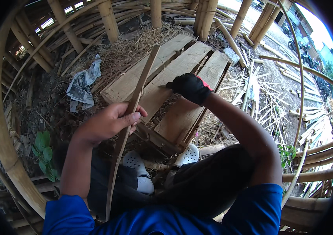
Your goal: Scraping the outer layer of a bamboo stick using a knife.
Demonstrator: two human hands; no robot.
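Observation:
My bare left hand [113,122] is closed around a long, narrow bamboo strip [144,74], thumb laid along it. The strip slants from above the crate down toward my lap. A black glove with a red patch covers my right hand [191,89], which is closed over the wooden slatted crate [183,59]. Something thin and dark pokes out to the left of the gloved fingers; its kind is too small to tell. A gap of crate top lies between the gloved hand and the strip. Wide pale slats with open gaps make up the crate's top.
White clogs [135,161] on my feet stand against the crate's near side. Crumpled newspaper [84,84] lies to the left, near a leafy plant [44,152]. Bamboo shavings [268,100] litter the right. Bamboo posts [108,21] and a curved pole [5,152] surround me.

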